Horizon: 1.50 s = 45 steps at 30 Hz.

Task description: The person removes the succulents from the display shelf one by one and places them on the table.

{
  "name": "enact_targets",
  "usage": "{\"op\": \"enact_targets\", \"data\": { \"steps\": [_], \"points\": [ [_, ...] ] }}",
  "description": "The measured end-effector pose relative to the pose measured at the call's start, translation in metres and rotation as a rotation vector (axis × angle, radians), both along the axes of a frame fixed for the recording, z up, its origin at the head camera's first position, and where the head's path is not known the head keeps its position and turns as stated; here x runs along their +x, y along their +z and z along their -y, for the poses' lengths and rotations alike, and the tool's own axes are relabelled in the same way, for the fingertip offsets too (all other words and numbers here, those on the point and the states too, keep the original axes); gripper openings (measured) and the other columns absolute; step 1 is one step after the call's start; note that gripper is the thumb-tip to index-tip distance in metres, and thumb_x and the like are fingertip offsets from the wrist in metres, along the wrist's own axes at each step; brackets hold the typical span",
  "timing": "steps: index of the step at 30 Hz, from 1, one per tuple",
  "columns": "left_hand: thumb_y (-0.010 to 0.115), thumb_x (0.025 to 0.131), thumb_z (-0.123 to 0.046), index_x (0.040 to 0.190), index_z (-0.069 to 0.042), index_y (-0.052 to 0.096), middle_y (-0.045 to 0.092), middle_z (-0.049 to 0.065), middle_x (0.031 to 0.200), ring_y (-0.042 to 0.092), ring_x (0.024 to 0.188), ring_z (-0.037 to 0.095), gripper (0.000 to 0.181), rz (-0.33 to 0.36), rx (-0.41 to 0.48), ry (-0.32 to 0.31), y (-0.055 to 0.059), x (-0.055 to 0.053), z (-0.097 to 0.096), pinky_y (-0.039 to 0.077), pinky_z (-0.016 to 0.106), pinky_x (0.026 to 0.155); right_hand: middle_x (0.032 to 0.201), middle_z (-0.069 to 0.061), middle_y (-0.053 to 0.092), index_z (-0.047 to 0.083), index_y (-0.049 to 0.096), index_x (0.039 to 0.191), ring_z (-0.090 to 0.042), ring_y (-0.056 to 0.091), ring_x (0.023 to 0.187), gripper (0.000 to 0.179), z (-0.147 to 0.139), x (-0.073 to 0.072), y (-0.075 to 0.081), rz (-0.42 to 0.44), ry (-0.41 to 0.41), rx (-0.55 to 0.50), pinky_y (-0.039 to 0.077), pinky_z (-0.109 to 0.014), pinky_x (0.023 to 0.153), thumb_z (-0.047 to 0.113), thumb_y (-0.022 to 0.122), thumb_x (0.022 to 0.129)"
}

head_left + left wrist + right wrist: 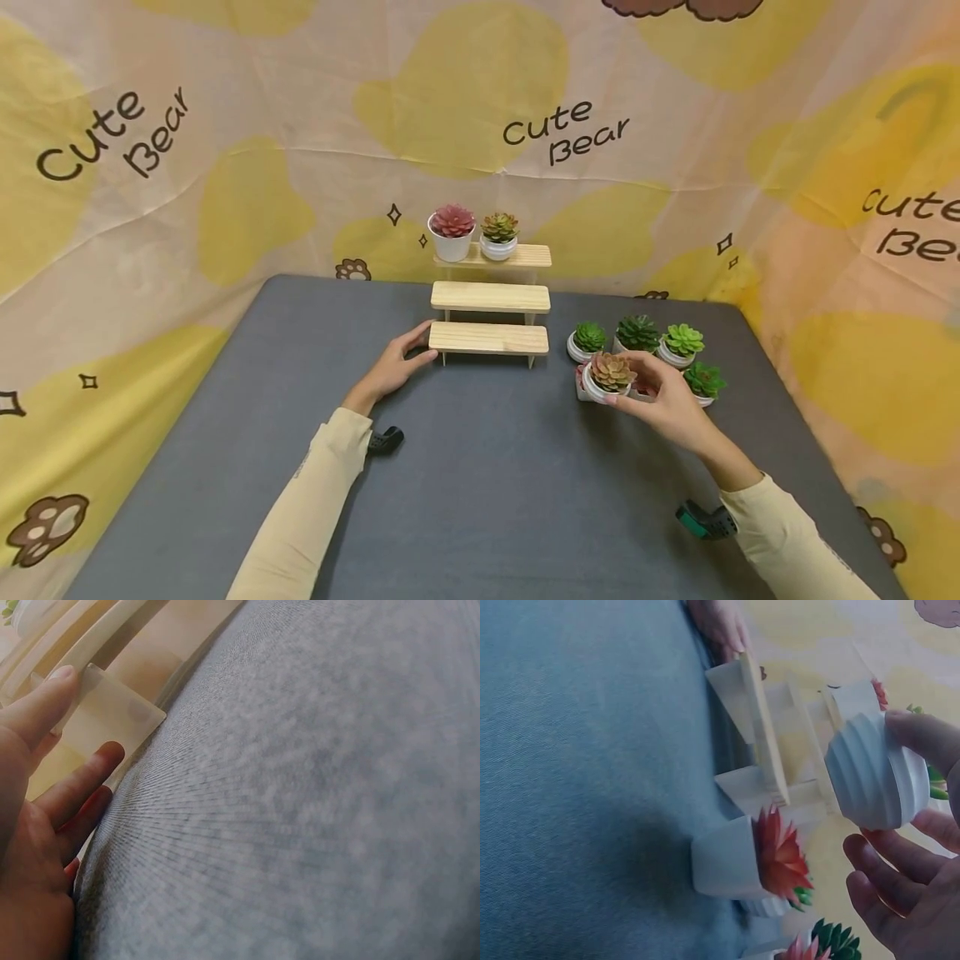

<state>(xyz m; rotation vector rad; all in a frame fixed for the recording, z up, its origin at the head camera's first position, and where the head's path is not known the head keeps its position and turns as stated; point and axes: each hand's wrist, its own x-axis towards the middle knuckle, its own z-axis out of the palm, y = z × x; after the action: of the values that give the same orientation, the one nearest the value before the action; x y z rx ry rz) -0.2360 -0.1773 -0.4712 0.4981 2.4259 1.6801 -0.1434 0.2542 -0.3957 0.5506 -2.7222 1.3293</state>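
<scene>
While the left hand is at the left edge of the low step of a pale wooden stand with three steps, its fingers are mostly straight and spread, and they do not seem to grip it. The right hand pinches a round, ribbed white pot with a brownish-orange plant between thumb and fingers. That pot is up off the gray desk, to the right of the stand. On the top step sit a white pot with a pink plant and a small white pot with a green-and-red plant, so two seem done. Besides the held pot, four green plants in white pots and at least two red plants in white pots seem left, near the desk's right edge.
</scene>
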Motion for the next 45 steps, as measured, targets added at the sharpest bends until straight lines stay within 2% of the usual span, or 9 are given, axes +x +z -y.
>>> {"op": "enact_targets", "data": {
  "steps": [3,11,22,25,33,38,45],
  "points": [
    [0.062,0.101,-0.012,0.158,-0.001,0.031,0.055,0.031,0.143,0.048,0.138,0.045,0.066,-0.001,0.007,-0.003,0.007,0.006,0.000,0.032,0.059,0.117,0.120,-0.014,0.069,0.006,0.058,0.135,0.009,0.059,0.100,0.055,-0.001,0.004,-0.006,-0.005,0.003,0.012,0.053,-0.021,0.086,0.011,0.081,0.086],
    [0.061,0.102,-0.013,0.158,-0.001,0.030,0.056,0.031,0.141,0.048,0.138,0.044,0.066,-0.006,0.014,-0.010,0.003,0.005,0.000,0.032,0.059,0.116,0.114,-0.016,0.070,-0.001,0.060,0.130,0.007,0.060,0.095,0.053,-0.003,0.011,-0.025,-0.027,0.025,-0.027,0.053,-0.021,0.080,0.005,0.083,0.082],
    [0.061,0.102,-0.012,0.158,0.001,0.030,0.056,0.030,0.142,0.048,0.138,0.043,0.065,-0.008,-0.005,0.003,0.010,0.009,-0.003,0.032,0.059,0.116,0.114,-0.017,0.069,-0.001,0.061,0.125,0.007,0.060,0.093,0.050,-0.016,0.018,-0.053,0.012,0.048,-0.040,0.054,-0.023,0.078,0.004,0.084,0.081],
    [0.061,0.102,-0.012,0.158,0.001,0.031,0.057,0.030,0.141,0.048,0.138,0.043,0.065,-0.005,-0.007,0.004,0.008,0.007,-0.003,0.032,0.059,0.116,0.114,-0.018,0.069,-0.001,0.061,0.124,0.007,0.060,0.093,0.049,-0.018,0.019,-0.058,0.025,0.053,-0.042,0.054,-0.021,0.078,0.004,0.084,0.081],
    [0.061,0.102,-0.014,0.160,-0.005,0.028,0.054,0.029,0.145,0.045,0.141,0.043,0.067,-0.011,0.004,0.015,-0.022,-0.010,0.002,0.029,0.059,0.118,0.117,-0.020,0.068,-0.003,0.059,0.125,0.006,0.060,0.095,0.050,-0.020,0.017,-0.067,0.090,0.069,-0.035,0.054,-0.021,0.080,0.008,0.083,0.083],
    [0.062,0.102,-0.017,0.160,-0.009,0.029,0.057,0.026,0.144,0.047,0.140,0.040,0.068,-0.017,0.025,0.017,-0.025,-0.012,0.003,0.030,0.058,0.118,0.117,-0.022,0.068,-0.004,0.058,0.125,0.006,0.061,0.095,0.051,-0.020,0.015,-0.071,0.128,0.084,-0.033,0.054,-0.020,0.080,0.009,0.084,0.083],
    [0.063,0.101,-0.018,0.159,-0.009,0.032,0.059,0.024,0.142,0.049,0.139,0.038,0.066,-0.033,0.024,0.021,-0.025,-0.011,0.004,0.032,0.057,0.117,0.119,-0.022,0.067,-0.005,0.056,0.126,0.006,0.061,0.096,0.051,-0.021,0.014,-0.073,0.145,0.104,-0.020,0.053,-0.021,0.081,0.009,0.082,0.084]
  ]
}}
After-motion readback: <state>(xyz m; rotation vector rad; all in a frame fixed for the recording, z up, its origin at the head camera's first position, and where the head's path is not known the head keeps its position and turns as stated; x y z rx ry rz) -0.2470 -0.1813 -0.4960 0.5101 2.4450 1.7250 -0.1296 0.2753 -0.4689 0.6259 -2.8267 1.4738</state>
